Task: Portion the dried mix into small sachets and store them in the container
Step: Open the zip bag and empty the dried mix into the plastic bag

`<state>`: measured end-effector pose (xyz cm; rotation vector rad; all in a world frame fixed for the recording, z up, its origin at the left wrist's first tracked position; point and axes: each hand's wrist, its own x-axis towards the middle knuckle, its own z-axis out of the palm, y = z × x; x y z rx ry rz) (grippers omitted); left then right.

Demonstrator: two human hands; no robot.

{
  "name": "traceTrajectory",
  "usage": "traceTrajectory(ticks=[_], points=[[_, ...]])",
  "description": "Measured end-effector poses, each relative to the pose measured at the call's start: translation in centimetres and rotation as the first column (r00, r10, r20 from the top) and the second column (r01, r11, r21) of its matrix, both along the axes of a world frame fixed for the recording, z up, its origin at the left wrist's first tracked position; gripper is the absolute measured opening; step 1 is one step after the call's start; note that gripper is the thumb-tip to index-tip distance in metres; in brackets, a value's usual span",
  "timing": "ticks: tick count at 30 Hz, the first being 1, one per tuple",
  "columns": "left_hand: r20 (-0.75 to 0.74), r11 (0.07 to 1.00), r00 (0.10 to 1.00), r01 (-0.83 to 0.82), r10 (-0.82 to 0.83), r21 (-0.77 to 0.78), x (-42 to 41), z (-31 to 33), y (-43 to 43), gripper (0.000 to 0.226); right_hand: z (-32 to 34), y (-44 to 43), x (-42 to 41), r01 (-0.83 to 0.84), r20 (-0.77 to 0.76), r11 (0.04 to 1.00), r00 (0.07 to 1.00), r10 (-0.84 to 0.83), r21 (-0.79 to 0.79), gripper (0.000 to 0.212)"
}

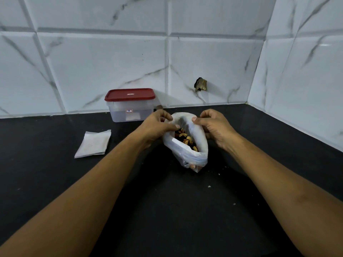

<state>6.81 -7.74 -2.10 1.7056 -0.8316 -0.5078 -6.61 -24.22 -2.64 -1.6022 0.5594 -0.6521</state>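
A translucent plastic bag (193, 151) stands on the black counter (167, 210), its mouth pulled wide. Inside lies the dried mix (185, 139) of pale nuts and dark fruit. My left hand (157, 127) pinches the bag's left rim. On the other side, my right hand (213, 127) grips the right rim, thumb on top. A small stack of white sachets (93, 143) lies flat to the left. Behind them stands a clear container (130, 111) with a red lid (130, 94) closed on it.
Marble-look tiled walls close off the back and the right side. A dark broken fitting (200, 84) sticks out of the back wall. Small crumbs (209, 186) dot the counter near the bag.
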Motion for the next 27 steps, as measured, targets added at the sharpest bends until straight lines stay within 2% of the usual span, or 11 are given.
traceTrajectory(ticks=[3, 5, 7, 9, 11, 13, 16, 19, 21, 24, 27], points=[[0.136, 0.996, 0.991, -0.031, 0.019, 0.086, -0.3, 0.1, 0.2, 0.015, 1.2, 0.2, -1.5, -0.28, -0.175, 0.945, 0.952, 0.251, -0.167, 0.024], [0.207, 0.992, 0.978, -0.047, 0.022, 0.116, -0.8, 0.5, 0.3, 0.017, 1.6, 0.2, -2.1, -0.419, -0.356, 0.879, 0.876, 0.325, -0.229, 0.029], [0.264, 0.974, 0.964, -0.038, -0.023, 0.224, -1.3, 1.2, 0.3, 0.029, 1.5, 0.0, -2.2, -0.472, -0.454, 0.843, 0.829, 0.326, -0.257, 0.024], [0.27, 0.917, 0.956, -0.002, -0.115, 0.4, -1.9, 1.7, 0.3, 0.057, 1.4, -0.3, -2.0, -0.424, -0.431, 0.852, 0.86, 0.272, -0.309, 0.024], [0.246, 0.883, 0.955, 0.034, -0.167, 0.468, -2.0, 1.9, 0.3, 0.072, 1.5, -0.8, -1.9, -0.302, -0.361, 0.876, 0.919, 0.162, -0.376, 0.035], [0.259, 0.91, 0.955, 0.024, -0.142, 0.413, -2.0, 1.8, 0.2, 0.064, 1.4, -1.4, -1.8, -0.201, -0.324, 0.863, 0.945, 0.046, -0.464, 0.04], [0.328, 0.954, 0.944, -0.076, -0.024, 0.289, -1.9, 1.4, -0.3, 0.032, 1.1, -2.3, -1.8, -0.073, -0.291, 0.762, 0.944, -0.156, -0.644, 0.034], [0.357, 0.959, 0.933, -0.138, 0.041, 0.249, -2.2, 1.0, -0.8, 0.017, 0.9, -2.8, -1.9, 0.009, -0.213, 0.697, 0.949, -0.231, -0.717, 0.023], [0.336, 0.958, 0.942, -0.117, 0.024, 0.26, -2.4, 0.9, -1.1, 0.018, 1.1, -3.1, -2.0, -0.057, -0.258, 0.749, 0.953, -0.156, -0.66, 0.011], [0.279, 0.94, 0.959, -0.042, -0.057, 0.339, -2.8, 1.3, -1.1, 0.053, 1.6, -3.3, -2.2, -0.261, -0.445, 0.776, 0.895, -0.029, -0.575, 0.031], [0.241, 0.923, 0.965, 0.003, -0.104, 0.385, -3.2, 1.9, -1.0, 0.065, 1.9, -3.3, -2.4, -0.274, -0.479, 0.773, 0.877, -0.043, -0.571, 0.044]])
